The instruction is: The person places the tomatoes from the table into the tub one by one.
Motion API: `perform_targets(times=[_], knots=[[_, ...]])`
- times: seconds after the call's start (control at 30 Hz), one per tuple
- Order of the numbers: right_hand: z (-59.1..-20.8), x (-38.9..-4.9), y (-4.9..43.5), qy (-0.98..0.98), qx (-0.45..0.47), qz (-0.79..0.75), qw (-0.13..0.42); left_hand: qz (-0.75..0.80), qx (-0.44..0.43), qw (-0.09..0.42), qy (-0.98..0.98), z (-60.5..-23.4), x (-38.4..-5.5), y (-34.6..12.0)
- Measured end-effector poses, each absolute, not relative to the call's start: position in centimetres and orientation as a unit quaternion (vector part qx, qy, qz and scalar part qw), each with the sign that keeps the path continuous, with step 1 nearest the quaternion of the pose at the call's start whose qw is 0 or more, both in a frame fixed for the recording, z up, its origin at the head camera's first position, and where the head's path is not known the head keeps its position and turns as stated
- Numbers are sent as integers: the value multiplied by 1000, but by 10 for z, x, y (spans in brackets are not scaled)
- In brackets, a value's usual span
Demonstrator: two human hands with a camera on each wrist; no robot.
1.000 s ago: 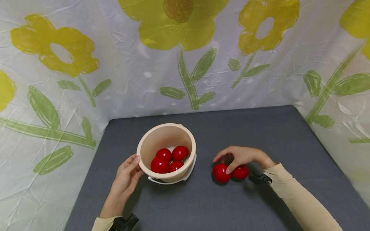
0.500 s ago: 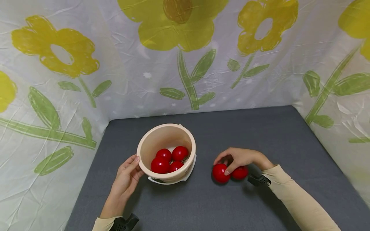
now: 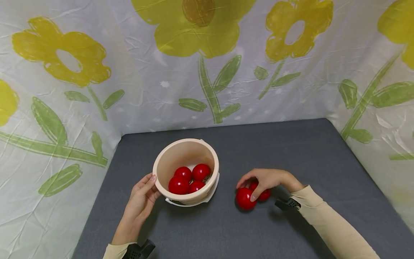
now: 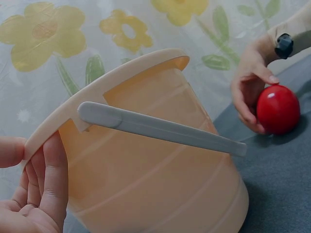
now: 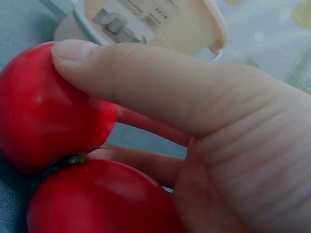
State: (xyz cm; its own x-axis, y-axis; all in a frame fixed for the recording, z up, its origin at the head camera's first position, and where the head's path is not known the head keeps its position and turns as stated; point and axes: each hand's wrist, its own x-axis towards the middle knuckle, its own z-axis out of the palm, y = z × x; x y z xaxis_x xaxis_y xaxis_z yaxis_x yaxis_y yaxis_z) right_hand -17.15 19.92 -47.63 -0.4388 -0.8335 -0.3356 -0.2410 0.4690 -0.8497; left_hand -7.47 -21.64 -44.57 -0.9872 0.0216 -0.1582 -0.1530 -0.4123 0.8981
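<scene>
My left hand (image 3: 141, 201) grips the rim of a cream bucket (image 3: 181, 153), thumb over the edge and fingers beneath it in the left wrist view. Several red tomatoes (image 3: 179, 185) lie inside the bucket. Right of it, my right hand (image 3: 271, 180) holds a tomato (image 3: 244, 199) between thumb and fingers, low at the tabletop. A second tomato (image 3: 265, 194) sits right behind it, partly hidden under the hand. In the right wrist view, the held tomato (image 5: 43, 107) and the second tomato (image 5: 104, 199) lie close together, a green stem between them.
A pale grey handle (image 4: 160, 131) hangs along the bucket's near side. The dark grey tabletop (image 3: 226, 233) extends around everything. A white curtain (image 3: 145, 90) printed with yellow flowers stands behind and along both sides.
My right hand has shifted slightly left and nearer, the held tomato going with it. The second tomato has moved a little left too. Left hand and bucket look unmoved.
</scene>
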Motion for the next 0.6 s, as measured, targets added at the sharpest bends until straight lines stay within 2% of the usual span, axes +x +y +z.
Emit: perform_targets(times=[0.33, 0.6], knots=[[-481, -172, 197, 736, -360, -411, 398, 836, -56, 52, 544, -446, -75, -216], [-483, -172, 196, 721, -392, -432, 373, 834, -60, 54, 546, -446, -75, -217]])
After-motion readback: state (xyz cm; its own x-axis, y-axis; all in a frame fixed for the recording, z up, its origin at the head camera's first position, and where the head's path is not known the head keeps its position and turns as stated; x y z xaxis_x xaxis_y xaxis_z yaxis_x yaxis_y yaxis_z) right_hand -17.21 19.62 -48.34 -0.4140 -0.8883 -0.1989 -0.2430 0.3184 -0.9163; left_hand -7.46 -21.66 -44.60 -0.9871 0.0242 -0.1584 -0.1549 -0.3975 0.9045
